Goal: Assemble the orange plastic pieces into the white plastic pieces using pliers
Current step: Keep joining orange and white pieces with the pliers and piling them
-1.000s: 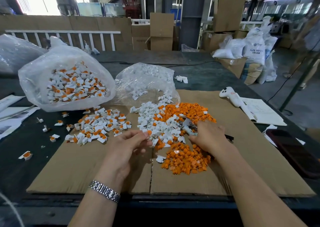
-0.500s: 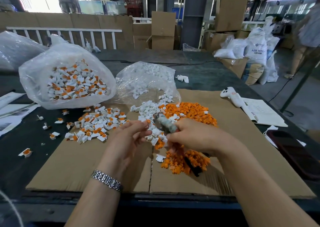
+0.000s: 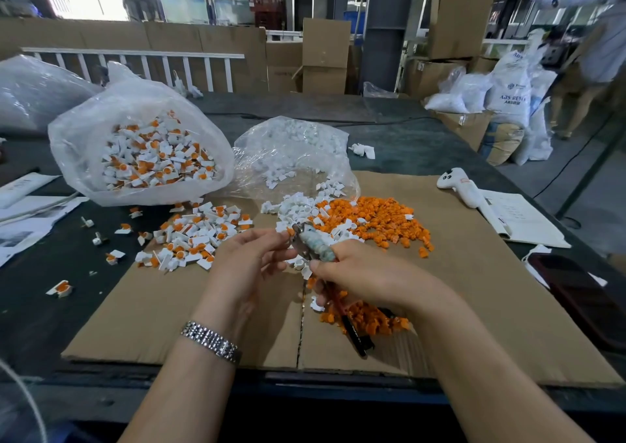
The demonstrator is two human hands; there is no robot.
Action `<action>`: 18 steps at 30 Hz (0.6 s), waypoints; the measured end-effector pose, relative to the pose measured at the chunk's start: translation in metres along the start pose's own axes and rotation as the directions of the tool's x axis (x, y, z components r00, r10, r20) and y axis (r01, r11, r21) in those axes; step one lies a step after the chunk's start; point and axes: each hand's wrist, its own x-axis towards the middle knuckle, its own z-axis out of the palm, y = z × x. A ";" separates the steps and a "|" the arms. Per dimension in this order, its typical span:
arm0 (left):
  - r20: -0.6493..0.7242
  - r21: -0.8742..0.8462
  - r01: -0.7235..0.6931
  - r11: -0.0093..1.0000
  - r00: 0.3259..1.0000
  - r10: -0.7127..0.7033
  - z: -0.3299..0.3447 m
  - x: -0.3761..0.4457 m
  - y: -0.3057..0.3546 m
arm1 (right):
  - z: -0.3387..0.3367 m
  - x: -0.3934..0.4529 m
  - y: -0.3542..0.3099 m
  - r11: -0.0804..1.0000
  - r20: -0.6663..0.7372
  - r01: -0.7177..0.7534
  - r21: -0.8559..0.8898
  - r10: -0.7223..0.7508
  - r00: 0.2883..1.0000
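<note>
Mid-run, by the look of it: bag of assembled pieces left of the cardboard, loose orange pile still large. Right hand wrapped around pliers; left hand pinching a piece at the jaws above the cardboard.
</note>
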 end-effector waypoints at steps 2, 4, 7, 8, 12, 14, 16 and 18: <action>0.001 0.010 0.006 1.000 1.000 -0.006 0.000 0.000 0.000 | 0.002 -0.001 -0.002 1.000 0.005 0.006 0.000 -0.006 1.000; 0.003 0.021 0.010 1.000 1.000 -0.010 -0.001 0.000 0.000 | 0.004 -0.002 -0.002 1.000 0.011 0.008 -0.006 -0.007 1.000; -0.001 0.030 0.013 0.999 1.000 -0.013 -0.002 0.000 0.000 | 0.007 -0.002 -0.001 0.998 -0.014 0.030 -0.051 -0.031 0.999; -0.004 0.026 0.014 1.000 1.000 -0.014 -0.003 -0.001 0.000 | 0.009 -0.003 -0.002 0.998 -0.031 0.033 -0.059 -0.035 0.999; -0.030 -0.025 0.001 1.000 1.000 -0.002 -0.003 -0.003 -0.001 | 0.020 0.002 0.001 0.997 -0.114 0.028 -0.072 -0.036 0.993; -0.052 -0.008 -0.007 1.000 0.999 0.007 -0.001 -0.004 -0.001 | 0.025 0.003 0.003 0.991 -0.166 0.026 -0.133 -0.048 0.985; -0.062 0.017 -0.016 1.000 0.998 0.017 0.000 -0.005 -0.002 | 0.028 0.004 0.003 0.987 -0.209 0.030 -0.159 -0.064 0.976; -0.065 0.023 -0.030 0.999 0.997 0.032 0.001 -0.005 -0.003 | 0.031 0.005 0.004 0.987 -0.241 0.025 -0.157 -0.063 0.969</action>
